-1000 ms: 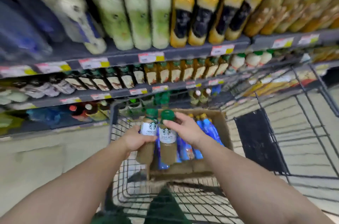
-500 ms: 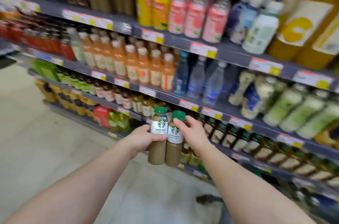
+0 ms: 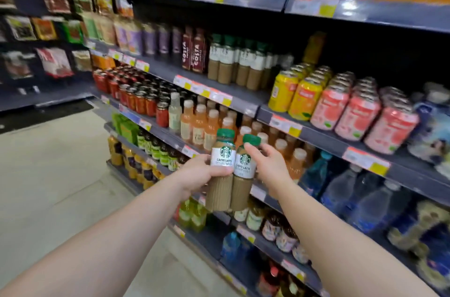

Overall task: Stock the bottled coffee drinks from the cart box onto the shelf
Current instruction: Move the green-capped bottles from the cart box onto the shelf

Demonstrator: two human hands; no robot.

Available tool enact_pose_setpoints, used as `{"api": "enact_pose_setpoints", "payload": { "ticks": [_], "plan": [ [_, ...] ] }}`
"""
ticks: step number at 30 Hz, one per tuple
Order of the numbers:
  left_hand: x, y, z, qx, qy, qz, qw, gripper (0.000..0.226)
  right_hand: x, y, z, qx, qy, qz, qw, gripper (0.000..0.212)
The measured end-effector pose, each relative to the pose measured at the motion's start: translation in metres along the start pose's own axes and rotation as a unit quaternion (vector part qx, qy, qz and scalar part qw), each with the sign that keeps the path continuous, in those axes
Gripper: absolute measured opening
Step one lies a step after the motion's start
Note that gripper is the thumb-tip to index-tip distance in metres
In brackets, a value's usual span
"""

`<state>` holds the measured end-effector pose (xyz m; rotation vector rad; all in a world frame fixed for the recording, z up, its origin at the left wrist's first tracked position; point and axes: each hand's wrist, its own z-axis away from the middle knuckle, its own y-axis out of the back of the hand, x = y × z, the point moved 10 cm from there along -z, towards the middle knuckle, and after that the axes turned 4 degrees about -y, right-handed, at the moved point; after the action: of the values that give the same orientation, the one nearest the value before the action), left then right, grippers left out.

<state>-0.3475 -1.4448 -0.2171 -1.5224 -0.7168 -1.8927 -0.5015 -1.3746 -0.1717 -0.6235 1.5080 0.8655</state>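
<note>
I hold two caffe latte coffee bottles side by side in front of the shelving, both upright with green caps and white labels. My left hand (image 3: 197, 176) grips the left bottle (image 3: 221, 172) around its label. My right hand (image 3: 270, 165) holds the right bottle (image 3: 243, 175) from its right side near the neck. A row of matching coffee bottles (image 3: 239, 64) stands on the upper shelf (image 3: 219, 92), above and slightly right of my hands, next to dark red Costa bottles (image 3: 193, 52). The cart and its box are out of view.
Yellow and pink cans (image 3: 336, 101) fill the same shelf to the right. Orange drink bottles (image 3: 207, 121) stand directly behind my hands, water bottles (image 3: 353, 189) to the lower right. Pale floor (image 3: 48, 175) lies open at the left.
My view swung up and left from the cart box to the shelving. Both hands lifted the two bottles out of the box and carried them up toward the shelves.
</note>
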Motion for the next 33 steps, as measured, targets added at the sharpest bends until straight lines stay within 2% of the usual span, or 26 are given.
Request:
{"api": "enact_pose_setpoints", "payload": {
  "ticks": [4, 11, 14, 17, 19, 25, 30, 33],
  "plan": [
    [0.047, 0.024, -0.063, 0.021, -0.054, 0.010, 0.998, 0.048, -0.045, -0.001, -0.067, 0.032, 0.061, 0.027, 0.997, 0.021],
    [0.135, 0.079, -0.160, 0.068, -0.129, 0.073, 0.987, 0.043, -0.135, -0.012, -0.178, 0.075, 0.150, 0.039, 0.985, 0.019],
    [0.155, 0.108, -0.181, 0.093, -0.151, 0.088, 0.980, 0.043, -0.166, -0.016, -0.215, 0.099, 0.182, 0.036, 0.978, 0.025],
    [0.165, 0.132, -0.199, 0.106, -0.163, 0.103, 0.975, 0.045, -0.186, -0.017, -0.242, 0.128, 0.192, 0.031, 0.973, 0.040],
    [0.169, 0.144, -0.211, 0.106, -0.168, 0.108, 0.974, 0.043, -0.193, -0.018, -0.257, 0.140, 0.197, 0.036, 0.970, 0.040],
    [0.181, 0.161, -0.261, 0.060, -0.173, 0.101, 0.978, 0.046, -0.173, -0.024, -0.289, 0.185, 0.162, 0.103, 0.964, 0.048],
    [0.193, 0.163, -0.297, -0.014, -0.176, 0.078, 0.981, 0.036, -0.166, -0.028, -0.298, 0.212, 0.121, 0.126, 0.962, 0.066],
    [0.200, 0.164, -0.311, -0.058, -0.190, 0.064, 0.978, 0.035, -0.150, -0.021, -0.290, 0.272, 0.097, 0.188, 0.939, 0.082]
  ]
}}
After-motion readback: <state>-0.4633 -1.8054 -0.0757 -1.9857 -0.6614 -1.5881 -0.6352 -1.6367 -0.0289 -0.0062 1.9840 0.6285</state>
